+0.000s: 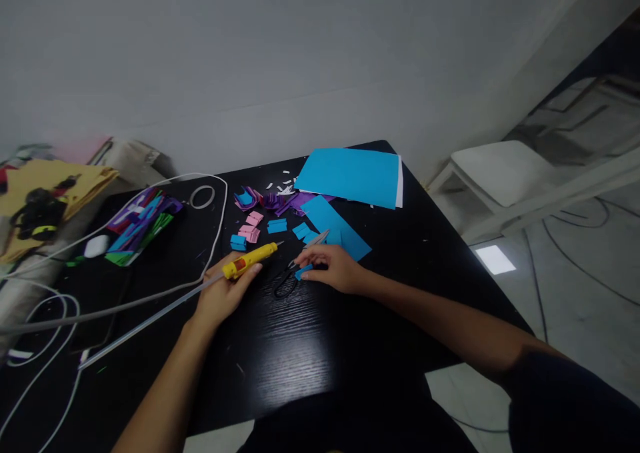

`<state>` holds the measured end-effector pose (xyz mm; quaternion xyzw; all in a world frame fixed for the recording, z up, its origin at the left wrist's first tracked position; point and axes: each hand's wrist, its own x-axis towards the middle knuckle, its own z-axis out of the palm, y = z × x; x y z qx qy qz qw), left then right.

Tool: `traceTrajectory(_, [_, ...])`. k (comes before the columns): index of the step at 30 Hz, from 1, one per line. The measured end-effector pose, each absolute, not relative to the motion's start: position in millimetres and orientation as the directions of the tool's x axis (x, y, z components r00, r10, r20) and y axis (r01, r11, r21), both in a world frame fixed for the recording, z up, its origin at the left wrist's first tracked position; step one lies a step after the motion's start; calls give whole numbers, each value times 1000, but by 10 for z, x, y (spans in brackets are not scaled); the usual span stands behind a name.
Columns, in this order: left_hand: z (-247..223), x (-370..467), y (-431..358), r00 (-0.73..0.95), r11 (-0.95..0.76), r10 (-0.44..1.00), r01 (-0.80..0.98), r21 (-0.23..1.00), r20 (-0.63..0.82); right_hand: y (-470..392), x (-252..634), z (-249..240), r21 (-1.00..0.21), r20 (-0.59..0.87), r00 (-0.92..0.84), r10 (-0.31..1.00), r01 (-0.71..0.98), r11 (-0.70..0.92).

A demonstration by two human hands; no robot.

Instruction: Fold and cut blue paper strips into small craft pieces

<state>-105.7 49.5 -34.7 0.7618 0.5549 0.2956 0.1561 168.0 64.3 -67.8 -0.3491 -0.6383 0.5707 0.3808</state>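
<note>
My left hand (223, 292) is closed around a yellow hot glue gun (250, 261), its metal tip pointing right and a long clear glue stick (155, 320) trailing from its back. Between the fingertips of my right hand (333, 268) is a small blue folded paper piece (303, 272). Scissors (286, 283) with black handles lie on the table just under and left of that hand. Beyond the hands sit small folded pieces in pink (250, 233) and blue (277, 226). A blue paper strip (340, 226) lies just past my right hand.
Large blue sheets (350, 176) with white beneath lie at the table's back right. Purple folded paper (275, 202) and white scraps (287, 188) are left of them. Colourful strips (143, 223), a tape ring (202, 197) and a white cable (223, 213) occupy the left. A white stool (500, 173) stands right.
</note>
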Motion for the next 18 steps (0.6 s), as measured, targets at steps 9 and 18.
traceTrajectory(9, [-337,-1055,484,210,-339,936,748,570,281,525,1974,-281,-938,120,-430,895,247,245])
traceTrajectory(18, [-372,-1062,490,221,-325,943,761,561,247,103,2091,-504,-626,322,-564,760,475,618])
